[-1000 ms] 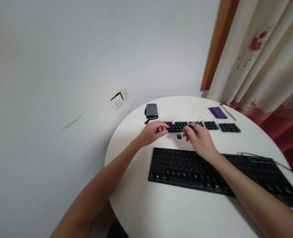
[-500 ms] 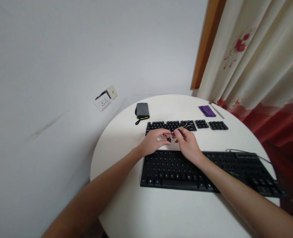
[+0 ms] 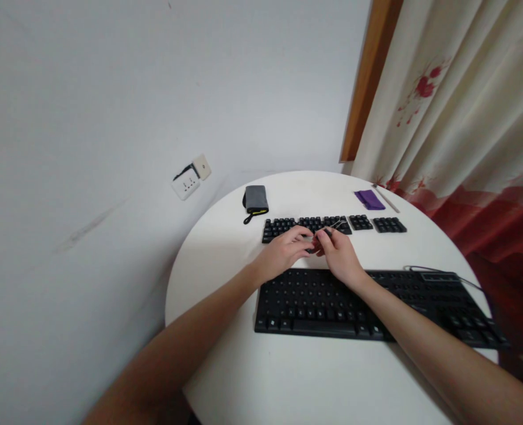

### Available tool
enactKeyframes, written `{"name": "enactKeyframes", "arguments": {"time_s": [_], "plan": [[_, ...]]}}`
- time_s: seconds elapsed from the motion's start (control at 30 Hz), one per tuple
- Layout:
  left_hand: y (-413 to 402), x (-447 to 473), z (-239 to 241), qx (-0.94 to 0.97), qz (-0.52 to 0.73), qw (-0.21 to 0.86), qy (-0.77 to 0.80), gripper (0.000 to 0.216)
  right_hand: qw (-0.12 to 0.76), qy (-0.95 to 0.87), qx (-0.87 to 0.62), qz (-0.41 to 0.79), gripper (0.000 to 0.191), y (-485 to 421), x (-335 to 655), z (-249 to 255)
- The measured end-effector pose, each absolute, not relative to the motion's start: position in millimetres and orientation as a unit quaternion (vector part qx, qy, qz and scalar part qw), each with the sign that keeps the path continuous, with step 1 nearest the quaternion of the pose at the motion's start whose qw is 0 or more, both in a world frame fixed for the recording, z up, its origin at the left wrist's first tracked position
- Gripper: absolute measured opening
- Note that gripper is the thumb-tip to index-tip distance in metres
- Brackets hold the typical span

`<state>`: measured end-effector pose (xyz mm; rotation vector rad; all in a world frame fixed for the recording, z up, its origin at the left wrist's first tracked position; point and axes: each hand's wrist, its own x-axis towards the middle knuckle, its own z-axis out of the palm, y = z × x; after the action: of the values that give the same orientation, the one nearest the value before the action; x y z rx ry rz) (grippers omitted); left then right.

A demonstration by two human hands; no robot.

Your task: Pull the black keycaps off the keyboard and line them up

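My left hand [image 3: 283, 254] and my right hand [image 3: 339, 255] meet fingertip to fingertip just behind the black keyboard [image 3: 368, 307] on the round white table [image 3: 288, 378]. Between them is a small black keycap [image 3: 311, 248], pinched by my left fingers. My right hand is closed on a thin wire keycap puller [image 3: 336, 227] that points toward the rows of loose black keycaps [image 3: 306, 225] laid out behind the hands.
A grey pouch [image 3: 256, 199] lies at the table's back left. A purple cloth [image 3: 369, 199] and a thin stick [image 3: 388, 199] lie at the back right. Two smaller keycap groups [image 3: 376, 224] sit right of the rows. A curtain [image 3: 460, 118] hangs on the right, a wall socket [image 3: 191, 177] on the left.
My left hand left the keycap rows and came to the right hand, where it took hold of the small black keycap. Both hands now sit slightly farther back.
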<state>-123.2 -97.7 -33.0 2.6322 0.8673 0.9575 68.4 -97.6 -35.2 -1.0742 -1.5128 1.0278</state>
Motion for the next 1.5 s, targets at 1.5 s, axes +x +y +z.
{"name": "enactKeyframes", "arguments": {"time_s": [1.5], "plan": [[-61, -181, -47, 0.831, 0.233, 0.005, 0.506, 0.06, 0.489, -0.606, -0.426, 0.46, 0.048, -103, 65, -33]]}}
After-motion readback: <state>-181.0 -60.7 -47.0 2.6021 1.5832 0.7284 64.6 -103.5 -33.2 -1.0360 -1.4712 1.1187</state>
